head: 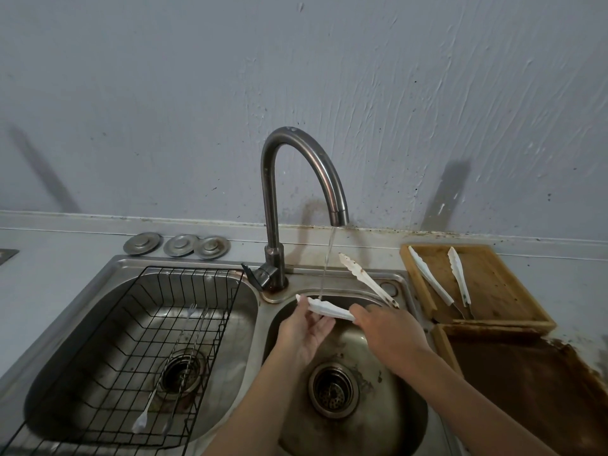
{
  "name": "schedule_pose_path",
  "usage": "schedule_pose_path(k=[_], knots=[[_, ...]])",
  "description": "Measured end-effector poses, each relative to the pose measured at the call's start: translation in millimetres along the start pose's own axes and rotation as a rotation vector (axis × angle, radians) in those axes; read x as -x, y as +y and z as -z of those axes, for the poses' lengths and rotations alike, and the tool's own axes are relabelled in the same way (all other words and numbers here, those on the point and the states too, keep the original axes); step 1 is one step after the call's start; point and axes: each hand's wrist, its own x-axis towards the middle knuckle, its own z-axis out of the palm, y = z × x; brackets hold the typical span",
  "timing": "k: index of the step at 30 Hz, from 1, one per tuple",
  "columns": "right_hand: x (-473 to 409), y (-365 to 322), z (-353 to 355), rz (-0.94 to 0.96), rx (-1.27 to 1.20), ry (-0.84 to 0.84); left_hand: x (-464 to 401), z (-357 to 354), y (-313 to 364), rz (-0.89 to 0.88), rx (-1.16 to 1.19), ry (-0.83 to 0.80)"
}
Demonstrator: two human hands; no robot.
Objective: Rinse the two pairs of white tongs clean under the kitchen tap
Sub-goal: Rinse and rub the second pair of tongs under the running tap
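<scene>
Water runs from the curved steel tap (306,166) into the right sink basin (388,406). Over that basin I hold one pair of white tongs (332,310), spread wide. Its lower arm lies under the stream. Its upper arm (365,279), stained brown, sticks up toward the back right. My right hand (388,327) grips the tongs near the hinge. My left hand (304,330) touches the lower arm's tip with thumb and fingers. The second pair of white tongs (442,279) lies spread on a wooden tray (493,291) to the right of the sink.
A black wire rack (138,340) sits in the left basin, with thin metal utensils (177,366) lying in it. Three metal sink plugs (179,245) rest on the counter behind. A second, dirty brown tray (526,390) lies at the front right.
</scene>
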Motion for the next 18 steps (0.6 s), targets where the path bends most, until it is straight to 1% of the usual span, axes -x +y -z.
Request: schedule_pose_path(k=[1, 4, 7, 9, 13, 16, 18], knots=[[-0.3, 0.4, -1.7, -0.009, 0.002, 0.0, 1.2, -1.4, -2.7, 0.002, -0.025, -0.015], [0.6, 0.8, -5.4, 0.0, 0.008, -0.011, 4.6, -7.3, -17.2, 0.035, -0.193, -0.058], [1.9, 5.5, -8.5, 0.006, -0.016, 0.014, 6.9, -7.7, -19.0, 0.018, -0.273, -0.053], [3.9, 11.9, -9.4, 0.005, -0.035, 0.051, 4.8, -3.3, -13.0, -0.04, -0.294, -0.045], [5.2, 16.0, -12.5, 0.027, -0.088, 0.085, 3.8, 3.0, 1.3, -0.106, -0.215, 0.012], [4.4, 20.2, -14.1, -0.033, -0.275, 0.127, 6.3, 4.4, 7.9, -0.153, -0.252, 0.003], [4.6, 26.3, -14.8, -0.063, -0.41, 0.142, 10.8, 3.8, 14.0, -0.174, -0.327, 0.009]])
